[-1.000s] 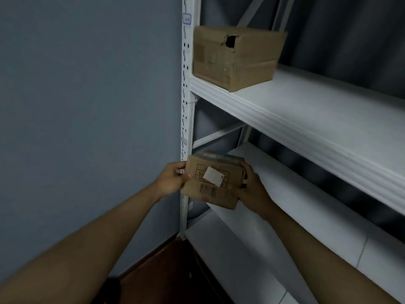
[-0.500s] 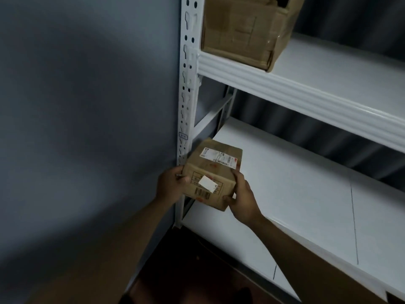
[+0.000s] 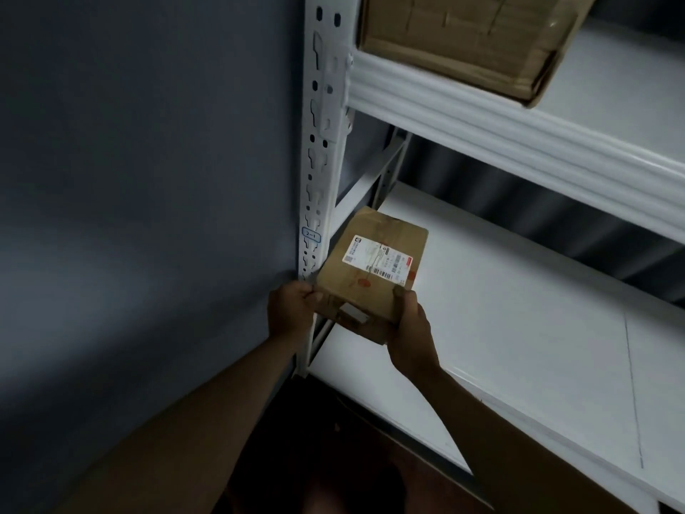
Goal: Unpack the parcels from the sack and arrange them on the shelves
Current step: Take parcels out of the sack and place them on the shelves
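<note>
Hands, left hand (image 3: 291, 309) and right hand (image 3: 411, 328), hold the small box (image 3: 374, 268) tight over the lower shelf (image 3: 519, 328), maybe touching it.

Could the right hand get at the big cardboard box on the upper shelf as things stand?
Probably not yet: the right hand and left hand both hold the small brown labelled cardboard parcel at the lower white shelf. The way up to the big cardboard box looks open.

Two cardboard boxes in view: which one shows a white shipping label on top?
The small box held in both hands at the lower shelf; the bigger box above shows none.
</note>
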